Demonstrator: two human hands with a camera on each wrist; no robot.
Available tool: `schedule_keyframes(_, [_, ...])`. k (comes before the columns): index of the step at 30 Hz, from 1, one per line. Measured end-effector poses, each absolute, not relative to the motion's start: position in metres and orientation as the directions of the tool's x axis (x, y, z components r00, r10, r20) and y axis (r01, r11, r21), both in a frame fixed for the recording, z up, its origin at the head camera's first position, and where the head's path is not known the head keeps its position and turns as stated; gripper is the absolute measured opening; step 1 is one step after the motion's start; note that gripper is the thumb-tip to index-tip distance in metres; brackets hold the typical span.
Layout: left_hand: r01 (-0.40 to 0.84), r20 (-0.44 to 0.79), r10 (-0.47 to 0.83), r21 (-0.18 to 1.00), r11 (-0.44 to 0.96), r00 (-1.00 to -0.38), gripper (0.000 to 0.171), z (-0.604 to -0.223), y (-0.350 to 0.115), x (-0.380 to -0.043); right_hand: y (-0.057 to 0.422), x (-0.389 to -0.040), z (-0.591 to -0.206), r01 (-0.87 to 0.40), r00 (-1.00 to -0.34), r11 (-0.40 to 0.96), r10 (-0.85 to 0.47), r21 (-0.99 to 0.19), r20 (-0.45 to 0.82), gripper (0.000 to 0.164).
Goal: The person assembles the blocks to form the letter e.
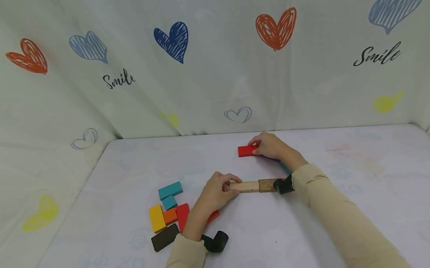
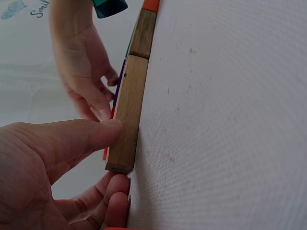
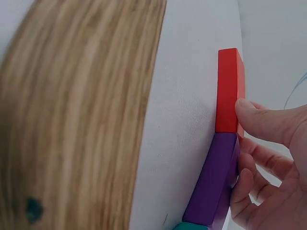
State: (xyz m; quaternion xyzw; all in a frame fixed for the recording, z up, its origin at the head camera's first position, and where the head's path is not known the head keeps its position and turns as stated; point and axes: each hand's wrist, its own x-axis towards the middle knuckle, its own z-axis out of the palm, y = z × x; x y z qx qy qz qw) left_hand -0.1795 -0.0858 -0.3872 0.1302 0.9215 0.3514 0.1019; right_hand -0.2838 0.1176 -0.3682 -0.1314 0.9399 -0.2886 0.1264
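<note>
My left hand (image 1: pixel 216 193) holds the near end of a plain wooden block (image 1: pixel 247 187), its thumb on the block's side in the left wrist view. A dark-grained wooden block (image 1: pixel 266 185) continues the row end to end, followed by an orange block (image 2: pixel 151 5). Farther back, my right hand (image 1: pixel 273 145) pinches a red block (image 3: pixel 227 91) between thumb and fingers. That red block meets the end of a purple block (image 3: pixel 211 179), slightly angled to it. A teal block (image 3: pixel 191 226) adjoins the purple one; my right forearm partly hides it in the head view.
Left of my left forearm lies a cluster of blocks: two teal (image 1: pixel 170 190), a yellow (image 1: pixel 157 218), an orange (image 1: pixel 170 216), a red (image 1: pixel 183 214) and a dark one (image 1: pixel 165 237). Another orange-red block (image 1: pixel 212 216) shows beside my left wrist. A printed cloth (image 1: pixel 224 74) hangs behind the table.
</note>
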Motion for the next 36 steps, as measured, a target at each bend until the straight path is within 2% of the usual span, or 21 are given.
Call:
schedule_keyframes(8, [0.159, -0.103, 0.305, 0.676, 0.72, -0.947, 0.023, -0.387, -0.085, -0.179, 0.135, -0.276, -0.37, -0.18, -0.945, 0.715, -0.317, -0.675, -0.084, 0.035])
schedule_keyframes(17, [0.155, -0.099, 0.298, 0.675, 0.721, -0.95, 0.024, -0.386, -0.085, -0.178, 0.153, -0.244, -0.358, -0.152, -0.961, 0.637, -0.273, -0.756, -0.037, 0.033])
schedule_keyframes(25, [0.16, -0.094, 0.302, 0.68, 0.715, -0.949, 0.023, -0.386, -0.086, -0.177, 0.162, -0.207, -0.354, -0.191, -0.968, 0.647, -0.25, -0.739, 0.032, 0.03])
schedule_keyframes(29, [0.164, -0.092, 0.306, 0.682, 0.713, -0.948, 0.023, -0.386, -0.086, -0.177, 0.168, -0.193, -0.357, -0.179, -0.972, 0.673, -0.233, -0.718, 0.023, 0.028])
schedule_keyframes(36, [0.158, -0.094, 0.301, 0.683, 0.713, -0.949, 0.023, -0.387, -0.086, -0.177, 0.173, -0.177, -0.363, -0.224, -0.955, 0.715, -0.297, -0.662, 0.002, 0.03])
